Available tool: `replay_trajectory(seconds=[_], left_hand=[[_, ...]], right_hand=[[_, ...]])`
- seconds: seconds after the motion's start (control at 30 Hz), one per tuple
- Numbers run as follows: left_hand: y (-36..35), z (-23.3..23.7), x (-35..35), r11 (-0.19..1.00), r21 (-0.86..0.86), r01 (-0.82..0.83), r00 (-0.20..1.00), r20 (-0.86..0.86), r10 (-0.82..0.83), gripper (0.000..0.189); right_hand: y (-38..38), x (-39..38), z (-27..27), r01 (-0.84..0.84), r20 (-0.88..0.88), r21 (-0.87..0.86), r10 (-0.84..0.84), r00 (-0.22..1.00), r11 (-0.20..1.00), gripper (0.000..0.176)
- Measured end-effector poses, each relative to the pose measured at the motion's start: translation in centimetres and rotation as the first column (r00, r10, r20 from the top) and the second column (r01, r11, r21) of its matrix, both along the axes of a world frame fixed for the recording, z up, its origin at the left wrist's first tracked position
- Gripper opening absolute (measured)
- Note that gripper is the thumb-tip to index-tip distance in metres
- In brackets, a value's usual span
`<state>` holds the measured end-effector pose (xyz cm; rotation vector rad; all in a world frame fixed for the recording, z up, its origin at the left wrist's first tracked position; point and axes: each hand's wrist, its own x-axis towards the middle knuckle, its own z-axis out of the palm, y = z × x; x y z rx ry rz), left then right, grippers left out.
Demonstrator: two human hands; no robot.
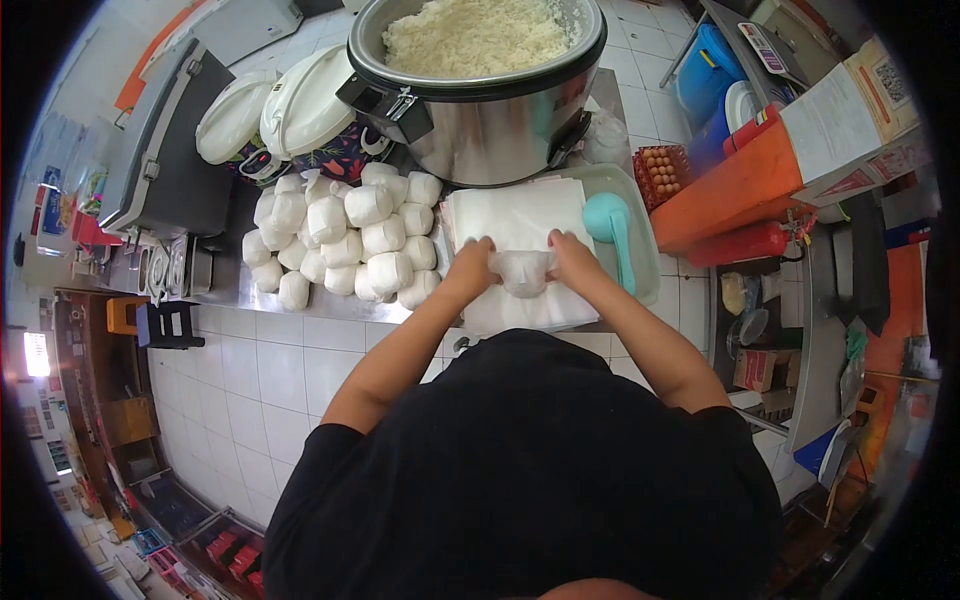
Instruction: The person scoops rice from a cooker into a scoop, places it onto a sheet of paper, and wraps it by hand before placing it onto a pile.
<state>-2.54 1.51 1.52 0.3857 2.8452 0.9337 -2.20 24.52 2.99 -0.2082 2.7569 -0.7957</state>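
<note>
Between my two hands lies a white paper-wrapped bundle point(523, 274) on a stack of white paper sheets point(505, 213). My left hand point(473, 268) is closed on the bundle's left side, and my right hand point(573, 262) is closed on its right side. To the left, a pile of white wrapped bundles point(341, 237) covers part of the steel table. Beyond the paper stands a large cooker point(490, 135) full of white rice point(475, 38). A turquoise scoop point(608, 222) rests in a pale green tray point(643, 265) to the right of the sheets.
Two patterned pots with white lids point(305, 103) stand behind the pile, beside a grey cooler box point(180, 150). Brown eggs in a red tray point(661, 172) are right of the cooker. A red fire extinguisher point(742, 243) is farther right. White floor tiles show below the table.
</note>
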Motion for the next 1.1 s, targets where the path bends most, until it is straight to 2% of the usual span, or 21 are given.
replay_trajectory(seconds=[0.1,0.17,0.2,0.27,0.3,0.33,0.37,0.47,0.57,0.6,0.63,0.7,0.73,0.77,0.8,0.83,0.9,0.93,1.0,1.03,1.1], left_hand=[[1.1,2.7,-1.4,0.945,-0.248,0.213,0.977,0.048,-0.208,0.035],[0.8,0.8,-1.7,0.951,-0.198,0.238,0.969,0.117,-0.218,0.026],[0.4,0.4,-1.3,0.976,-0.111,0.186,0.976,0.140,-0.170,0.022],[0.0,-0.6,0.6,0.998,0.055,0.036,0.994,0.104,-0.041,0.016],[0.0,-0.7,1.4,0.998,0.052,0.031,0.994,0.101,-0.036,0.016],[0.1,-0.6,2.0,0.987,0.156,-0.044,0.986,0.168,0.018,0.016],[0.1,-0.6,2.5,0.959,0.253,-0.128,0.968,0.244,0.065,0.016],[-0.3,0.4,1.0,0.993,0.115,0.029,0.958,0.281,-0.061,0.017],[1.1,1.0,-2.2,0.928,-0.292,0.231,0.943,0.301,-0.140,0.030],[0.4,-1.1,-2.7,0.944,-0.182,0.274,0.943,0.241,-0.228,0.049],[0.6,-3.1,-2.8,0.963,-0.082,0.256,0.966,0.044,-0.254,0.068],[1.5,-2.4,-3.8,0.886,-0.123,0.448,0.894,0.078,-0.441,0.068],[1.9,-2.9,-3.5,0.888,-0.117,0.446,0.895,0.039,-0.444,0.065],[2.1,-3.4,-3.1,0.886,-0.114,0.449,0.892,0.001,-0.452,0.063],[2.1,-3.8,-2.8,0.889,0.016,0.457,0.889,0.034,-0.457,0.058],[2.2,-4.4,-2.2,0.889,0.169,0.426,0.900,0.019,-0.435,0.052],[1.7,-2.2,-0.3,0.849,0.453,0.272,0.911,0.164,-0.379,0.044],[1.5,-0.4,0.9,0.841,0.507,0.188,0.923,0.203,-0.328,0.043],[1.8,0.4,2.6,0.847,0.525,0.081,0.962,0.181,-0.204,0.039],[1.8,0.4,3.5,0.838,0.545,0.011,0.980,0.161,-0.118,0.035],[2.6,-0.1,4.8,0.810,0.572,-0.129,0.988,0.143,0.057,0.034]], right_hand=[[-0.1,-1.2,-0.1,-0.183,-0.171,0.244,0.228,0.958,0.952,0.034],[-0.1,-2.3,-0.7,-0.390,0.128,0.225,0.370,0.920,0.893,0.033],[-0.1,-2.2,-0.3,-0.392,0.119,0.230,0.375,0.920,0.891,0.033],[0.1,-0.5,0.4,-0.149,0.292,0.022,0.136,0.947,0.989,0.026],[0.4,-0.1,0.1,-0.153,0.289,0.019,0.141,0.947,0.988,0.026],[1.0,0.3,-0.6,0.130,0.427,-0.271,-0.002,0.904,0.954,0.023],[1.7,0.6,-1.4,0.428,0.592,-0.474,-0.081,0.802,0.770,0.019],[1.7,-0.1,-1.1,0.310,0.565,-0.350,-0.065,0.822,0.884,0.018],[0.7,-2.0,-1.4,-0.115,0.342,0.131,0.064,0.937,0.985,0.025],[1.7,-1.8,-3.6,-0.282,0.170,0.172,0.254,0.952,0.944,0.029],[0.8,-1.2,-1.5,-0.185,0.176,0.124,0.162,0.971,0.975,0.028],[1.2,-1.6,-3.6,-0.253,0.144,0.184,0.229,0.963,0.950,0.014],[1.2,-1.6,-2.0,-0.228,0.288,0.069,0.199,0.937,0.971,0.014],[2.0,-1.2,-2.8,-0.290,0.089,0.080,0.283,0.955,0.954,0.020],[1.7,-0.8,-2.3,-0.256,0.083,-0.036,0.258,0.963,0.966,0.022],[1.9,-0.5,-1.6,-0.010,0.323,-0.204,0.077,0.943,0.979,0.024],[1.7,0.1,-1.4,0.341,0.472,-0.600,-0.024,0.881,0.723,0.028],[0.9,-0.1,-0.9,0.301,0.469,-0.605,0.023,0.883,0.737,0.028],[-1.7,0.9,2.5,0.657,0.689,-0.600,-0.123,0.714,0.456,0.037],[-2.8,0.8,3.0,0.627,0.688,-0.602,-0.077,0.721,0.494,0.037],[-4.8,0.8,3.9,0.182,0.353,-0.486,0.001,0.936,0.855,0.048]])
